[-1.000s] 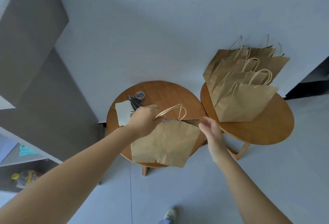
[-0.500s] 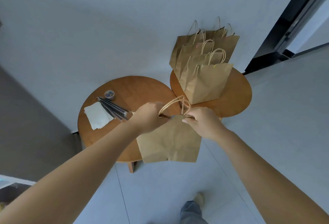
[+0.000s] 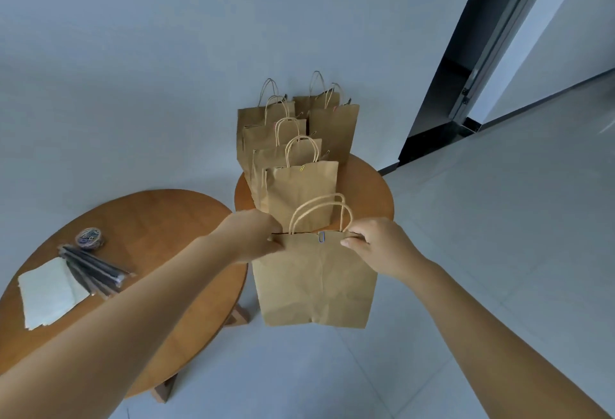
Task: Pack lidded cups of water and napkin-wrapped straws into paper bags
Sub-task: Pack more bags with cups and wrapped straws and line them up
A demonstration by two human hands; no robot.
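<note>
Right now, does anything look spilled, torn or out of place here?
Nothing stands out. The bag, pinched at its top corners by the left hand and right hand, hangs level and is clipped closed, with only light creases. The other bags stand upright on their table; napkins and straws lie together.

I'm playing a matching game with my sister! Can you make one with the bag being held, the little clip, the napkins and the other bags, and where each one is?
Things:
1 held bag
2 paper clip
3 napkins
4 row of bags

Places:
A flat on the left table, beside the straws
B standing on the right table
C pinched at its top by the left hand and right hand
D on the held bag's top edge

Pairs: 1-C, 2-D, 3-A, 4-B
</note>
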